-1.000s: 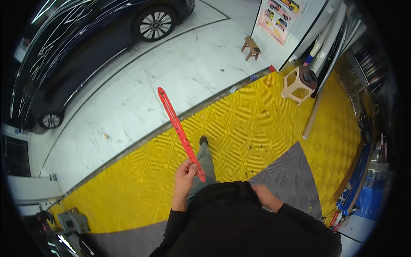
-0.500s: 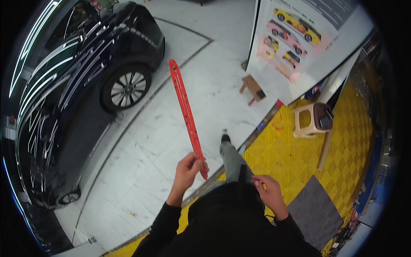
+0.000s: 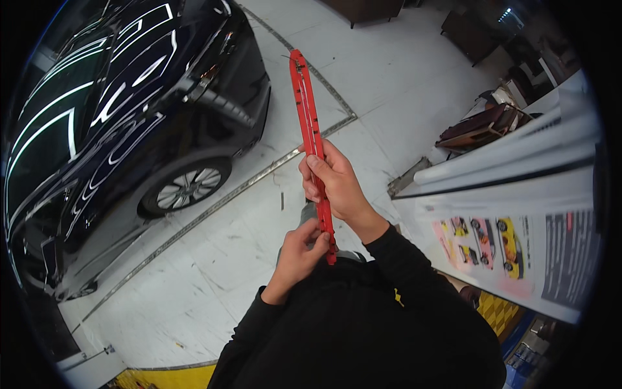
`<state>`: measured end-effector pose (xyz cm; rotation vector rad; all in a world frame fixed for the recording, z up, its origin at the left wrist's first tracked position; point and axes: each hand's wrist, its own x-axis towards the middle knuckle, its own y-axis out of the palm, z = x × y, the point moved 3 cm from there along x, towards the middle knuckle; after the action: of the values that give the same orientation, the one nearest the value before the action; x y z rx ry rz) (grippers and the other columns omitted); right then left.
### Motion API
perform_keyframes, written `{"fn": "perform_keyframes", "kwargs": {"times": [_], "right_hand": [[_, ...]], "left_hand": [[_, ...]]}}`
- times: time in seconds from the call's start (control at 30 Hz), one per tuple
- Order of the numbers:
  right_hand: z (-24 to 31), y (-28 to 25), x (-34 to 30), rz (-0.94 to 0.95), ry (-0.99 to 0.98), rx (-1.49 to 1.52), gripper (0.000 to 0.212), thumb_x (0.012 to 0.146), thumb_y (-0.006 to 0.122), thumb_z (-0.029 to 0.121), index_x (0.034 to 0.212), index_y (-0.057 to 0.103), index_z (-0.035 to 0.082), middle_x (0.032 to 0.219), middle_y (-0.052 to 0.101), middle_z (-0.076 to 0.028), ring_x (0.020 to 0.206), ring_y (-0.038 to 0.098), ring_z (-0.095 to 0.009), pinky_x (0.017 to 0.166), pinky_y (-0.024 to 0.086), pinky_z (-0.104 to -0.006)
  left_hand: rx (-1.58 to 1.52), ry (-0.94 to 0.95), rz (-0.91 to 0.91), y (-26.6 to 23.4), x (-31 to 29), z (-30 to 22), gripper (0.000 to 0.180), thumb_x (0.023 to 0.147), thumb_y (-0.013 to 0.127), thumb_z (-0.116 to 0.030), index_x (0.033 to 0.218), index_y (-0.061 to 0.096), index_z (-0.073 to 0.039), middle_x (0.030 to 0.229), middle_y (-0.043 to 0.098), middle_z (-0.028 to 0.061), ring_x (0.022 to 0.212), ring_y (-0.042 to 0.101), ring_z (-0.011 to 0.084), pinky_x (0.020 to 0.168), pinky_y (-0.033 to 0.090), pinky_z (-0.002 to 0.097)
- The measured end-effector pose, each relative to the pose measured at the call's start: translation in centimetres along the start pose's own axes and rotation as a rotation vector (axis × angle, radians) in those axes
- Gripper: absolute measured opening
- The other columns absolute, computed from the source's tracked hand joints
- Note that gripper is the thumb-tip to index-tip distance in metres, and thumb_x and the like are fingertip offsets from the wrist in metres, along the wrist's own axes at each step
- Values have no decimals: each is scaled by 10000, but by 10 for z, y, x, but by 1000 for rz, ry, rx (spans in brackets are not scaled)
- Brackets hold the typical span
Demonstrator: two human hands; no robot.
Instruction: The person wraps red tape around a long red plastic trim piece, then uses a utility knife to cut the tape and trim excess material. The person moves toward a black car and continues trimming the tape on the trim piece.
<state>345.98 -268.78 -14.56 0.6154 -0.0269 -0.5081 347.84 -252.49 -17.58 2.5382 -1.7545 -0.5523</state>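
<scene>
A long, narrow red trim strip (image 3: 306, 107) with small dark clips along it is held up in front of me, its rounded end pointing away. My right hand (image 3: 338, 185) is closed around its middle, thumb lying on top. Close to the near end, my left hand (image 3: 302, 251) is closed with thumb and fingers at the strip's left edge. Part of the strip is covered by my right-hand fingers. Beneath the strip, one of my legs in grey trousers shows in part.
A dark, glossy car (image 3: 188, 104) stands to the left on a pale floor (image 3: 259, 259) with a dark grated channel (image 3: 259, 175). On the right leans a large printed panel (image 3: 414, 227) with car pictures. Brown seats (image 3: 470, 39) stand farther back, and yellow floor tiles (image 3: 499, 311) lie at lower right.
My right hand has come over from the right and taken hold of the strip's middle. The view has turned and moved along the car; the stools have left the picture.
</scene>
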Motion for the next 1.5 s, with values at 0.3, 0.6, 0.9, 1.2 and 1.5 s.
{"fn": "perform_keyframes", "kwargs": {"times": [0.3,0.6,0.9,1.2,1.5], "right_hand": [[166,-150,356,-262,-178,150,354,1124,477,209,1412,489,4,1041,658,-113,821,641,-161,743,551,-324],[257,-235,678,100,74,-75,360,1126,439,232,1253,549,-86,1153,725,-202,443,590,-154,370,478,-279],[289,-238,996,397,363,-355,340,1118,464,195,1345,530,-49,1311,698,-148,498,584,-107,400,466,-247],[344,-245,1328,325,164,-388,291,1098,429,87,1298,565,-74,1190,726,-167,1031,692,-184,945,553,-328],[338,-235,1702,328,150,-249,288,1089,440,104,1299,528,-73,1208,711,-193,976,669,-193,863,537,-323]], "left_hand": [[-108,-103,176,-77,399,-158,171,1130,412,-135,1208,484,0,863,732,131,685,719,191,611,513,259],[-61,93,-91,-194,757,-293,244,1111,463,-145,1277,549,13,802,706,74,630,686,154,536,454,232],[-410,144,-420,-341,965,-353,281,1124,449,-173,1342,521,-12,873,716,117,716,726,230,666,589,305],[-281,168,-568,-531,1239,-454,284,1127,450,-160,1325,568,5,1036,678,81,795,688,160,710,600,318],[42,259,-564,-777,1507,-553,252,1151,407,-205,1195,561,-11,794,641,46,653,623,108,590,496,254]]}}
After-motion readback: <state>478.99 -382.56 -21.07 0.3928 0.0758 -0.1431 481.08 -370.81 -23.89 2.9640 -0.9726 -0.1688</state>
